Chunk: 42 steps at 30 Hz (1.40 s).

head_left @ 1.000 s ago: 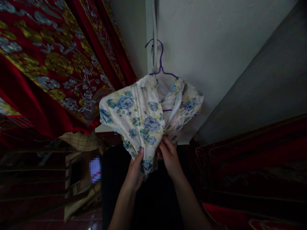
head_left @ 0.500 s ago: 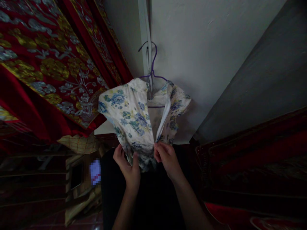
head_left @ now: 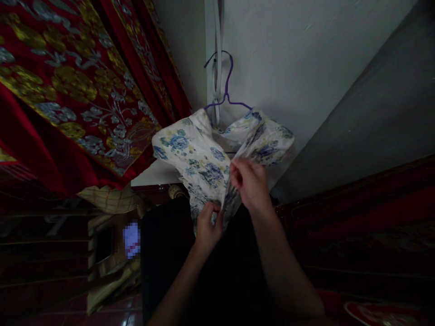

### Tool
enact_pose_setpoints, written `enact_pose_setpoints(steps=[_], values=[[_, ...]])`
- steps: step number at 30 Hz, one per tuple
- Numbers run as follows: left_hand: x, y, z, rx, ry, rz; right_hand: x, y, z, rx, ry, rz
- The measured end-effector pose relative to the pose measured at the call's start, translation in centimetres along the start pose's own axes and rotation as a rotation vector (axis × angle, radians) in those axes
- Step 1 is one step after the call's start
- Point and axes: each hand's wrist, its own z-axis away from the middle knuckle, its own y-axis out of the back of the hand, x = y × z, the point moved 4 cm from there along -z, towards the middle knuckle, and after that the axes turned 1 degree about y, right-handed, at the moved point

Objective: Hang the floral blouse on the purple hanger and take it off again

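Note:
A white floral blouse (head_left: 199, 156) with blue flowers and short sleeves hangs on a purple hanger (head_left: 227, 90). Its front is parted at the neck, and the two edges meet lower down. My left hand (head_left: 208, 226) pinches the cloth low on the front, beside the opening. Higher up, my right hand (head_left: 250, 181) has its fingers closed at the edge of the opening; it is a little blurred, and a small part such as a zip pull cannot be made out. The lower end of the blouse is lost behind my left hand and in the dark.
A white strap (head_left: 218, 40) hangs by the hanger hook against a pale wall (head_left: 292, 54). Red embroidered cloth (head_left: 78, 90) drapes at the left. Below it are a wooden stool or rack (head_left: 97, 299) holding a dark phone-like object (head_left: 104, 244), and a pale shoe (head_left: 176, 191).
My right hand has moved up along the opening, and the edges below it have come together. My left hand has moved right and closed on the lower front.

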Motion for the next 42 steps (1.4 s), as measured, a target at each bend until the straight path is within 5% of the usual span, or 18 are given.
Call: enact_pose_setpoints(steps=[4, 8, 10, 14, 18, 22, 26, 29, 32, 34, 38, 42], values=[[-1.6, -1.4, -0.3, -0.175, -0.016, -0.044, -6.3, -2.6, -5.1, -0.109, 0.179, 0.053], [-2.2, -0.5, -3.3, -0.320, -0.018, -0.047, -6.8, -3.9, -4.5, -0.317, 0.167, 0.172], [-0.6, 1.0, -6.0, -0.265, -0.055, 0.017, -5.9, -3.5, -3.5, -0.325, 0.159, 0.157], [5.3, 5.2, -12.4, 0.050, -0.263, 0.097, -5.4, -3.0, -2.7, -0.267, 0.159, 0.106], [10.3, 7.1, -17.9, 0.011, -0.475, -0.049, -6.4, -3.6, -2.4, -0.276, 0.192, 0.142], [12.6, 8.0, -19.5, -0.041, -0.591, -0.180, -5.9, -2.9, -2.3, -0.231, 0.307, 0.239], [13.5, 10.3, -19.0, 0.167, -0.651, -0.109, -1.5, -1.4, -2.8, -0.206, 0.284, 0.452], [11.4, 13.2, -19.5, 0.423, -0.541, 0.089, 2.2, -0.6, -2.1, -0.231, 0.158, 0.459], [6.1, 15.6, -19.8, 0.634, -0.294, 0.495, 4.4, -0.2, 0.2, -0.219, 0.024, 0.328], [2.0, 15.8, -19.3, 0.666, -0.061, 0.772, 5.3, 0.0, 2.0, -0.202, -0.046, 0.266], [-4.3, 12.9, -15.7, 0.613, 0.429, 1.006, 7.0, -0.1, 4.6, -0.197, -0.141, 0.208], [-6.9, 8.2, -10.5, 0.688, 0.582, 1.018, 7.7, -0.5, 5.4, -0.188, -0.163, 0.169]])
